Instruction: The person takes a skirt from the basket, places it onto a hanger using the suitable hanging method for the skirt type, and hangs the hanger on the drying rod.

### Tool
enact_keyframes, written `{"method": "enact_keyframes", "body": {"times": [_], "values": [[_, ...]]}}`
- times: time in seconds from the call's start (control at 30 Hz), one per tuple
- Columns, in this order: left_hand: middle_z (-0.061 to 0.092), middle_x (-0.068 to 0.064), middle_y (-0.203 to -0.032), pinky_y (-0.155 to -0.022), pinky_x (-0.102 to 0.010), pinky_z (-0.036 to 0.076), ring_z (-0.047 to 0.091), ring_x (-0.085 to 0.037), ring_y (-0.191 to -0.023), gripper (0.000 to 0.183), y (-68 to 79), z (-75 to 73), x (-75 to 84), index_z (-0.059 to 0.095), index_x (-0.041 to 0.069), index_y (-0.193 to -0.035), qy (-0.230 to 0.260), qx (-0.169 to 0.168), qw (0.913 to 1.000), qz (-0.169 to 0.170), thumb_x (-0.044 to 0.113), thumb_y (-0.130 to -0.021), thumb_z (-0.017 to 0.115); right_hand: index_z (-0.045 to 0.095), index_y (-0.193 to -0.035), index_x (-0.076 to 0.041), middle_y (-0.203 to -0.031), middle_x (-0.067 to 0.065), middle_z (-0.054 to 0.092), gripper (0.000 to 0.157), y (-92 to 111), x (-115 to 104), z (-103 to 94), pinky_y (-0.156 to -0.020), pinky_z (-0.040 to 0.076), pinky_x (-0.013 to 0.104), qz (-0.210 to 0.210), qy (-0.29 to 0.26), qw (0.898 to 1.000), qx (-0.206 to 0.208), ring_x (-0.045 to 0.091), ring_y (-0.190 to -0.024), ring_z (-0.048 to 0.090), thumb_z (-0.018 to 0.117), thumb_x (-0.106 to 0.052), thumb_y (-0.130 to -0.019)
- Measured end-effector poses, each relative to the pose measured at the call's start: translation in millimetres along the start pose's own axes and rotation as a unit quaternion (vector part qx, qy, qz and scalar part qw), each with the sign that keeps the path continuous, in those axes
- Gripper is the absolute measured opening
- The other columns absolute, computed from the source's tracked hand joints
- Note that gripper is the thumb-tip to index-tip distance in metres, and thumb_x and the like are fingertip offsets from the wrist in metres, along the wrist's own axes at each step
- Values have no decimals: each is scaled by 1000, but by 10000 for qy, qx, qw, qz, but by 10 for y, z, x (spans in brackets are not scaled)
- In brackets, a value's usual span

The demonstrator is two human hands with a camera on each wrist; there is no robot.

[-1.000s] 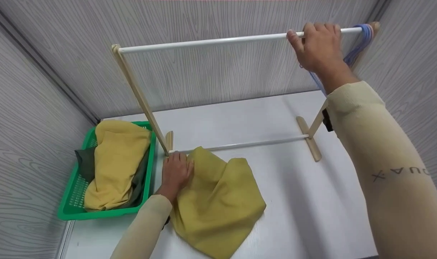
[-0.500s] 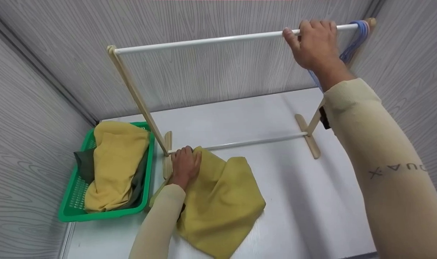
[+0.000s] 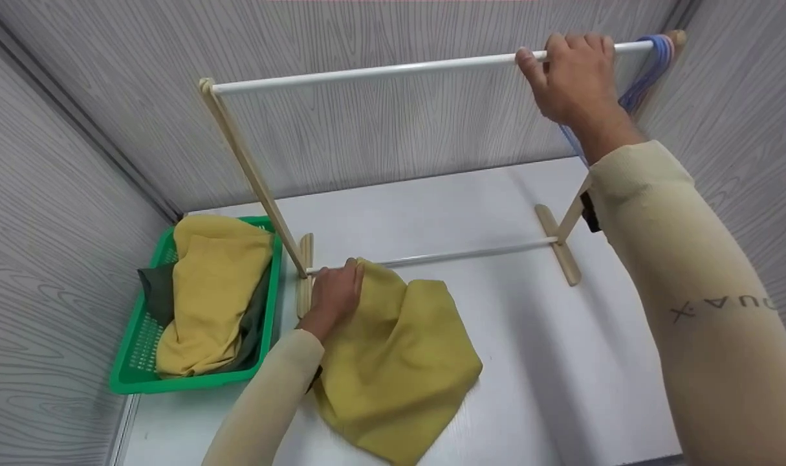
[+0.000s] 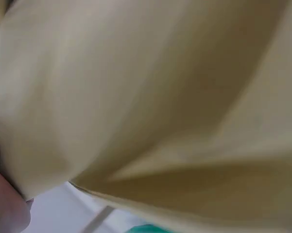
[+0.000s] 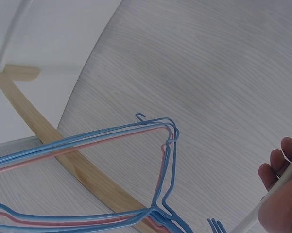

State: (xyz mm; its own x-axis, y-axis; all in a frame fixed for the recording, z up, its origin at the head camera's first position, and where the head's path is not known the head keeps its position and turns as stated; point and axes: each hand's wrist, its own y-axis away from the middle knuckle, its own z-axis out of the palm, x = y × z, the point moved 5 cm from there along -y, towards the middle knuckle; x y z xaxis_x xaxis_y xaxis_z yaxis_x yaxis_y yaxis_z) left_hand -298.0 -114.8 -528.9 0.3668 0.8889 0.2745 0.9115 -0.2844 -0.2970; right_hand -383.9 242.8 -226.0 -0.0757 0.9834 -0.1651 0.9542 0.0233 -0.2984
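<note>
A clothes rack with wooden posts (image 3: 251, 175) and white bars stands on the table. My right hand (image 3: 577, 77) grips its top bar (image 3: 367, 73) near the right end; the right wrist view shows fingertips (image 5: 277, 166) curled round that bar. At the lower bar (image 3: 470, 254), my left hand (image 3: 336, 291) has its fingers curled over the left end, next to a mustard-yellow cloth (image 3: 405, 369). The cloth lies in loose folds beneath that hand and wrist. It fills most of the left wrist view, so the left fingertips are hidden there.
A green basket (image 3: 116, 375) at the left holds a yellow cloth (image 3: 215, 291) and a dark green cloth (image 3: 158, 292). Blue and pink hangers (image 5: 82, 141) hang at the top bar's right end. Wood-grain walls (image 3: 393, 129) enclose the back and sides.
My left hand has slid slightly right along the lower bar, and its fingers have curled more. The right hand keeps its grip on the top bar. The mustard cloth has barely shifted.
</note>
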Motion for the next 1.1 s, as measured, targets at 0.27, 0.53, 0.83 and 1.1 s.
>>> {"method": "enact_keyframes", "body": {"times": [0.27,0.53,0.83,1.1], "values": [[54,-10,-53,-55,-42,42,54,-27,-47,31,49,-490,513,55,0,-84,-533,1875,9656,1719,22,-104,47,49,-121,3,-119,25,49,75,10,4,-10,-115,13,56,9,-38,10000,86,45,-130,36,15,-61,-103],[50,-4,-54,-55,-40,39,50,-21,-46,26,226,-414,495,50,4,-84,-657,1560,9674,1882,23,-101,53,49,-119,3,-118,24,49,73,10,-11,-13,-114,14,55,-34,-27,9998,181,45,-126,37,16,-60,-103],[65,-13,-74,-62,-48,52,66,-34,-67,31,582,194,-8,62,5,-93,-1250,-1795,9744,510,30,-103,48,49,-119,3,-117,23,48,74,9,-16,21,-114,15,55,-57,-55,9999,134,44,-125,36,16,-62,-103],[66,-15,-84,-69,-50,55,66,-31,-79,38,670,284,-158,64,5,-89,-754,-3319,9386,-568,31,-105,42,48,-119,3,-120,25,48,73,19,3,1,-119,9,54,-50,-137,9998,159,44,-133,34,17,-61,-103]]}}
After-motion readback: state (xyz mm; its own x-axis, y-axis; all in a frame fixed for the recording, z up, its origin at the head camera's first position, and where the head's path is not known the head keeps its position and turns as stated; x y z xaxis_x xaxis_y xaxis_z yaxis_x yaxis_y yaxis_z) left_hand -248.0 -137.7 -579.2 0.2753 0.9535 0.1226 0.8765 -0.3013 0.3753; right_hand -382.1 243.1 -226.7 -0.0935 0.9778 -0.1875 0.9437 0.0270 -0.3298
